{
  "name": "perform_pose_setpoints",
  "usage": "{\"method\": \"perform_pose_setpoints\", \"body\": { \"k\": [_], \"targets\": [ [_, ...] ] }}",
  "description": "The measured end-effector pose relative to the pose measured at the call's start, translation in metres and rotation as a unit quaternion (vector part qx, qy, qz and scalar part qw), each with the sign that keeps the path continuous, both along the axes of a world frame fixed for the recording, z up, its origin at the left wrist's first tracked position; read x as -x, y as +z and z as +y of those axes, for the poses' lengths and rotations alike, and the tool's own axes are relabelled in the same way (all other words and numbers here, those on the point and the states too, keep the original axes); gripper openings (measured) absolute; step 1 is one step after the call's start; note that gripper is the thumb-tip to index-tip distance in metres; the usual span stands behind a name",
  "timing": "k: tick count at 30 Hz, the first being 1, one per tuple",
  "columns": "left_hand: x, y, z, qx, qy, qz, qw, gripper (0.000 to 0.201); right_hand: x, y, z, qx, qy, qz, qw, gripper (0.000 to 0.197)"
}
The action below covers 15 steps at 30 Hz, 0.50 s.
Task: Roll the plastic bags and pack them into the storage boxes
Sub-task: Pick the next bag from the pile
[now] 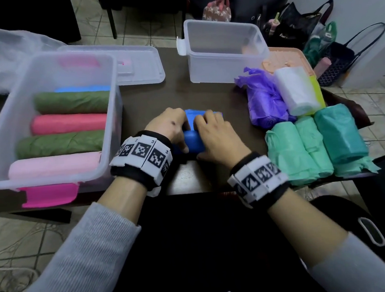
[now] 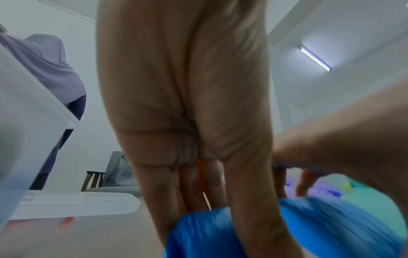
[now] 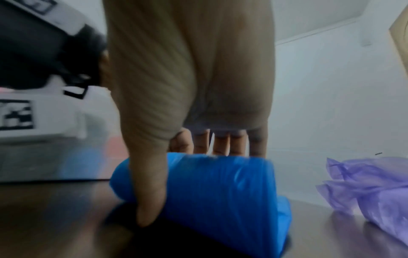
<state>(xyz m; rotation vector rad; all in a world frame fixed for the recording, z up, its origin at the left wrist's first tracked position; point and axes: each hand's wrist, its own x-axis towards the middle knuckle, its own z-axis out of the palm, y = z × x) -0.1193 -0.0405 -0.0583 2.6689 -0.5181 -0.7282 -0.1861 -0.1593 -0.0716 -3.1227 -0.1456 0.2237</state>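
Between the two hands on the desk (image 1: 206,94) lies the blue bag roll (image 1: 193,142); left hand (image 1: 171,129) and right hand (image 1: 218,137) both curl around it, thumbs underneath.

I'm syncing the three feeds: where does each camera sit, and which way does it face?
Head: worn on the head, looking forward and down at the table; both forearms, left hand and right hand show.
Left wrist: under the left wrist, looking along palm and fingers to the blue bag.
Right wrist: likewise along the right palm, its thumb on the roll.
All three share the blue bag.
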Motion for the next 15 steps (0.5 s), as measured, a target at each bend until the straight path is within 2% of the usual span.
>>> {"method": "perform_pose_setpoints", "body": {
  "k": [2, 4, 7, 9, 12, 15],
  "targets": [
    [0.003, 0.001, -0.001, -0.017, -0.018, 0.018, 1.000, 0.056, 0.016, -0.005, 0.004, 0.016, 0.001, -0.020, 1.000, 0.050],
    [0.003, 0.001, -0.001, -0.030, -0.026, 0.030, 0.999, 0.058, 0.024, -0.008, 0.003, -0.012, 0.006, -0.018, 1.000, 0.045],
    [0.003, 0.002, 0.001, -0.028, -0.027, 0.043, 0.998, 0.061, 0.021, -0.007, -0.004, -0.060, 0.004, 0.027, 0.998, 0.048],
    [0.002, 0.001, 0.003, 0.001, -0.014, 0.024, 1.000, 0.062, 0.013, -0.005, -0.008, -0.088, -0.002, 0.065, 0.994, 0.052],
    [0.006, 0.000, 0.003, 0.046, -0.001, -0.034, 0.998, 0.049, -0.003, 0.001, -0.014, -0.102, 0.004, 0.112, 0.989, 0.051],
    [0.010, -0.003, 0.002, 0.065, -0.004, -0.039, 0.997, 0.050, -0.019, 0.009, -0.019, -0.094, 0.016, 0.159, 0.983, 0.044]
  ]
}}
